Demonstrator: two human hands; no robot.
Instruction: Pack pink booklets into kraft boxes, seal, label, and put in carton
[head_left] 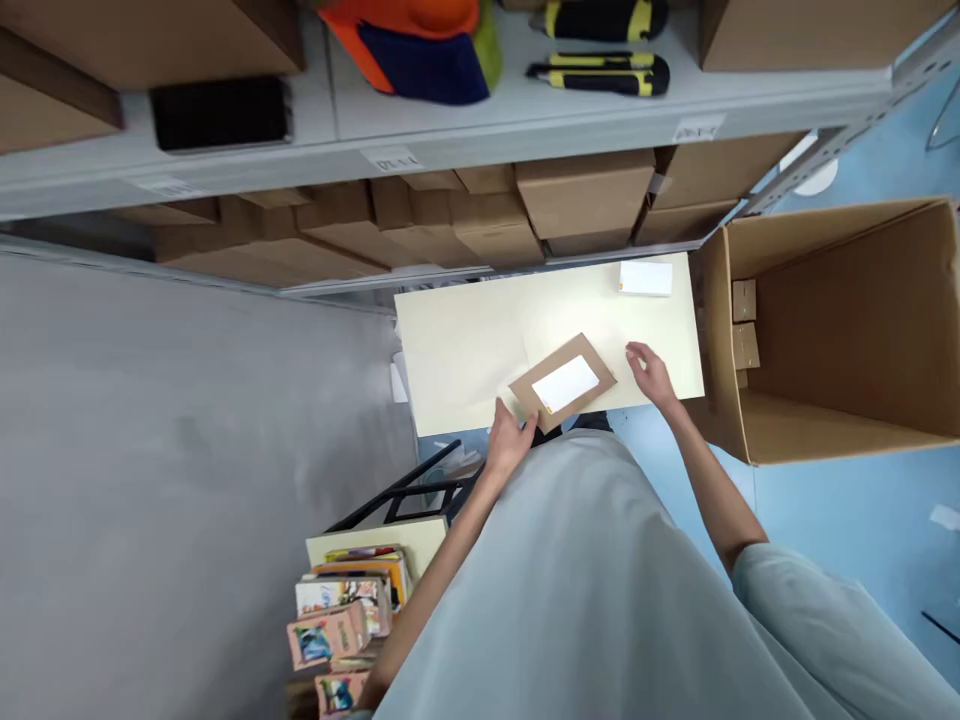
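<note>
A flat brown cardboard package (pixel 526 384) with a white label lies at a slant on the cream tabletop (pixel 457 350), close to its front edge. My left hand (pixel 510 440) is at the package's lower left corner, thumb and forefinger apart. The thumb is close to the cardboard; whether it touches cannot be made out. To the right of the package, my right hand (pixel 651 376) hovers over the table, its fingers loosely bent and holding nothing visible. A stack of white labels (pixel 646 278) sits near the table's back right corner.
At right stands a large open carton (pixel 847 330) with several small boxes inside. Above the table, a metal shelf (pixel 480 125) carries cartons, two utility knives (pixel 600 75) and a black phone-like object (pixel 221 113). Books (pixel 345 600) are stacked at lower left.
</note>
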